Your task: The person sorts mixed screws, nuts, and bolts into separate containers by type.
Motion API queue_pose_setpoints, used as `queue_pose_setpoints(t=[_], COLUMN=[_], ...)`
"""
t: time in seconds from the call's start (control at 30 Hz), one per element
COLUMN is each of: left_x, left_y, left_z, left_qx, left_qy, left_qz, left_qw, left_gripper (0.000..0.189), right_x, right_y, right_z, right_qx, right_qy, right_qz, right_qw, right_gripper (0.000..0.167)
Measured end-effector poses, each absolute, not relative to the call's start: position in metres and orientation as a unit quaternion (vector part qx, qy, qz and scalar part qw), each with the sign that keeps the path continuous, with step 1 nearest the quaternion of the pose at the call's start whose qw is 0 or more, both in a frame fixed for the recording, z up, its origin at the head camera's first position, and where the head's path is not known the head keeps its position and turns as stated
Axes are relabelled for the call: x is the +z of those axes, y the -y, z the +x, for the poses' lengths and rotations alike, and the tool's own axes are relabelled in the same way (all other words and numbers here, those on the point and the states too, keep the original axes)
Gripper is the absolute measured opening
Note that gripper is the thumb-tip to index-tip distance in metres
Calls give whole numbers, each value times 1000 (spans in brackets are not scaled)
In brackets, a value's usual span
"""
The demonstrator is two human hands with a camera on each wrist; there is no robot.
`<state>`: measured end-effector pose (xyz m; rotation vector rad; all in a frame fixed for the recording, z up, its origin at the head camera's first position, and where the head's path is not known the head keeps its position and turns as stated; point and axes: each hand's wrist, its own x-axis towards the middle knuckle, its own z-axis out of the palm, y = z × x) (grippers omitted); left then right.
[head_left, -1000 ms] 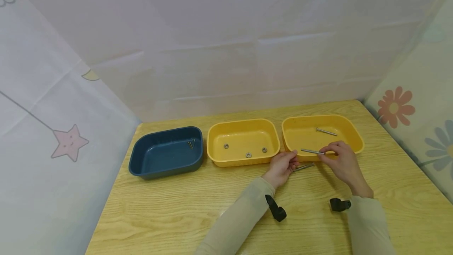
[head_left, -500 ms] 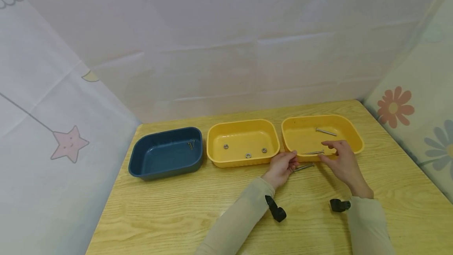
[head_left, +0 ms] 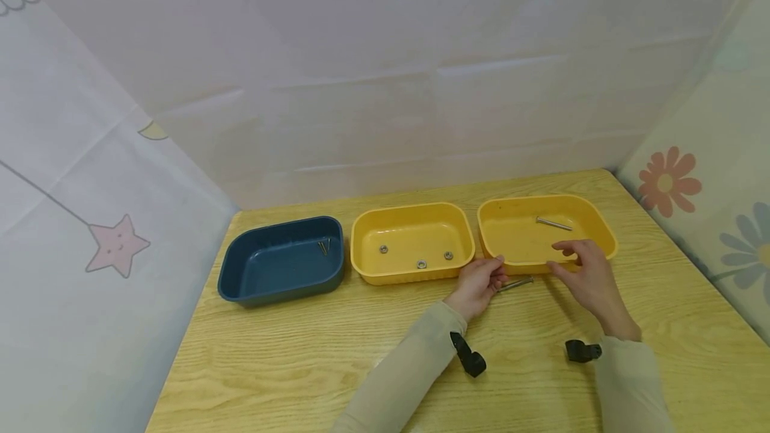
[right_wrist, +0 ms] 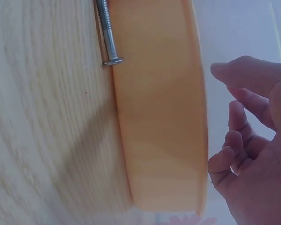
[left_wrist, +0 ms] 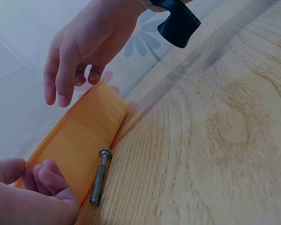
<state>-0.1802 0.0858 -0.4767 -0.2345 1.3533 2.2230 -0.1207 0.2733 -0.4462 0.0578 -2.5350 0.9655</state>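
My left hand (head_left: 475, 286) pinches the front-left rim of the right-hand yellow bin (head_left: 511, 236), thumb at the edge and fingers curled against the outer wall. Over that bin's front rim hovers my right hand (head_left: 591, 279), thumb and index finger apart, holding nothing. A long silver bolt (head_left: 554, 224) lies on the bin floor towards the back; the floor close behind the front wall is hidden. Another bolt (left_wrist: 100, 178) rests on the table along the outside of the front wall, beside my left fingers, with its round head towards the right hand.
Left of this bin stands a second yellow bin (head_left: 415, 278) with several nuts (head_left: 422, 264) in it. Further left, a dark blue bin (head_left: 283, 293) contains a few small screws (head_left: 325, 246). Patterned cloth walls (head_left: 385, 85) enclose the wooden table (head_left: 289, 366) at the back and sides.
My right hand has let go of a bolt, which dropped inside the front of the right yellow bin, out of sight now. That hand then drew slightly right. My left hand stayed put.
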Motion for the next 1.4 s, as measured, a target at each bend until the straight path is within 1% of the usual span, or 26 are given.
queue_pose_setpoints(t=[0.27,0.5,0.67,0.83,1.4], left_x=[-477,-477,-476,-477,-477], left_y=[-85,-86,-85,-85,-86], left_z=[-180,-180,-180,-180,-179], left_qx=[822,822,822,822,820], left_qy=[-498,-498,-498,-499,-501], left_qz=[-87,-88,-87,-85,-87], left_qw=[262,261,262,263,262], left_gripper=[8,8,8,8,8], right_x=[-444,-444,-448,-457,-472], right_y=[-278,-280,-279,-278,-269], right_z=[-116,-109,-107,-109,-116], right_qx=[351,364,384,393,356], right_qy=[912,915,909,907,926], right_qz=[19,23,59,89,113], right_qw=[211,174,148,125,59], right_gripper=[21,15,11,11,13])
